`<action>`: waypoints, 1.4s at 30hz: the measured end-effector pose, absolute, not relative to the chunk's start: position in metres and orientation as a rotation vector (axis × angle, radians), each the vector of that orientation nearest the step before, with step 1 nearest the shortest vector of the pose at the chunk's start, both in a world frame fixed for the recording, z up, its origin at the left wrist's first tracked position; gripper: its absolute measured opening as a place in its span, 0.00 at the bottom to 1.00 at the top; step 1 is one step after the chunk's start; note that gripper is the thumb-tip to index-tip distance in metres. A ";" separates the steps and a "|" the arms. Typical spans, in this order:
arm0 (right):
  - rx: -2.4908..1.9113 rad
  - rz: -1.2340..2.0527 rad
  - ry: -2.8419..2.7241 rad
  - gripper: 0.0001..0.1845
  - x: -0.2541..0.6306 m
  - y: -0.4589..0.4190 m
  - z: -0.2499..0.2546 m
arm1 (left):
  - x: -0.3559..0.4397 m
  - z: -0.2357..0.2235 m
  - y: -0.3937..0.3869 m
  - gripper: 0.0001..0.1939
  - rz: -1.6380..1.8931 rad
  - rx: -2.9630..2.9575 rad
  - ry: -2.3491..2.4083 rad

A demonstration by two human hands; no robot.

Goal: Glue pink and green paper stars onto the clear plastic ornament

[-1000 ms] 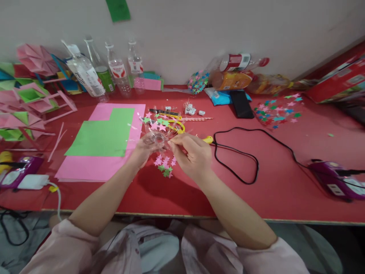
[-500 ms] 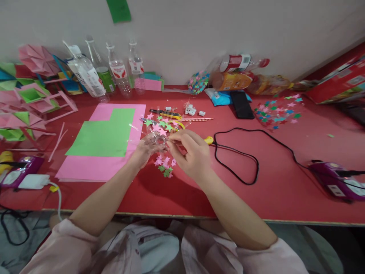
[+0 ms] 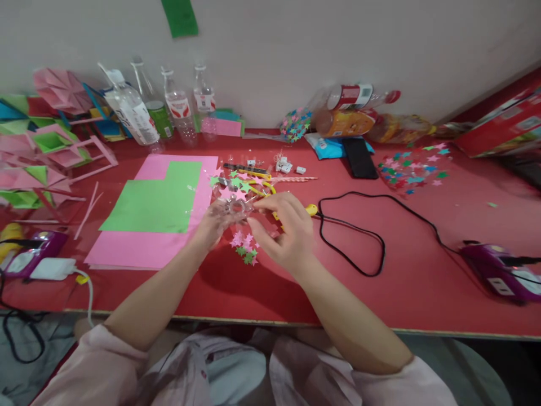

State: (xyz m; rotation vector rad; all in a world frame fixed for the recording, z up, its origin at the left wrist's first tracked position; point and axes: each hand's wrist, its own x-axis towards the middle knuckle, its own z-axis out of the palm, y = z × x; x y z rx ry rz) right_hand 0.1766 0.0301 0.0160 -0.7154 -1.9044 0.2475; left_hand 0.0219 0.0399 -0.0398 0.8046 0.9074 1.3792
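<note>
My left hand point(image 3: 215, 223) is closed around a clear plastic bottle piece point(image 3: 237, 206), its round neck facing up. Pink and green paper stars point(image 3: 233, 189) sit on its see-through strips at the far side. At the right of the neck is my right hand point(image 3: 285, 228), thumb and forefinger apart with nothing visible between them; the forefinger's tip is at the plastic, and I cannot tell whether it touches. Below the hands, loose pink and green stars point(image 3: 245, 248) lie in a small heap on the red table point(image 3: 338, 299).
Pink sheets point(image 3: 127, 251) and a green sheet point(image 3: 156, 203) lie left. Behind the hands are yellow-handled tools point(image 3: 253, 173) and a striped straw point(image 3: 296, 179). A black cord point(image 3: 355, 194) loops right, near a phone point(image 3: 359, 158) and star-covered plastic point(image 3: 414, 169). Bottles point(image 3: 180, 110) stand along the wall.
My right thumb and forefinger have parted, having been pinched together at the plastic before. My left hand still holds the bottle piece in about the same place.
</note>
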 end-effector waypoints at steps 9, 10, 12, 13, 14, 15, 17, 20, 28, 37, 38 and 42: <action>-0.710 0.109 -1.990 0.05 0.173 0.036 0.012 | 0.022 -0.039 0.040 0.14 1.397 0.786 0.929; -0.713 0.101 -2.014 0.04 0.173 0.037 0.011 | 0.022 -0.039 0.040 0.15 1.408 0.783 0.921; -0.734 0.085 -2.059 0.03 0.173 0.038 0.010 | 0.022 -0.040 0.040 0.15 1.442 0.775 0.903; -0.748 0.078 -2.073 0.03 0.173 0.038 0.009 | 0.022 -0.040 0.040 0.15 1.458 0.771 0.896; -0.759 0.072 -2.080 0.02 0.173 0.039 0.008 | 0.022 -0.040 0.040 0.15 1.463 0.766 0.895; -0.765 0.069 -2.079 0.02 0.173 0.039 0.008 | 0.021 -0.041 0.040 0.15 1.456 0.761 0.899; -0.763 0.066 -2.068 0.02 0.173 0.039 0.007 | 0.021 -0.040 0.039 0.15 1.431 0.751 0.918; -0.752 0.038 -2.024 0.04 0.173 0.039 0.006 | 0.023 -0.037 0.039 0.16 1.417 0.768 0.920; -0.779 -0.063 -2.001 0.05 0.171 0.036 0.006 | 0.025 -0.041 0.040 0.19 1.492 0.694 0.857; -0.799 0.071 -1.932 0.04 0.174 0.033 0.011 | 0.020 -0.043 0.041 0.12 1.387 0.750 0.898; -0.770 0.088 -1.918 0.05 0.175 0.033 0.013 | 0.021 -0.043 0.040 0.12 1.379 0.763 0.889; -0.608 0.077 -1.928 0.13 0.177 0.033 0.015 | 0.022 -0.041 0.040 0.13 1.381 0.808 0.875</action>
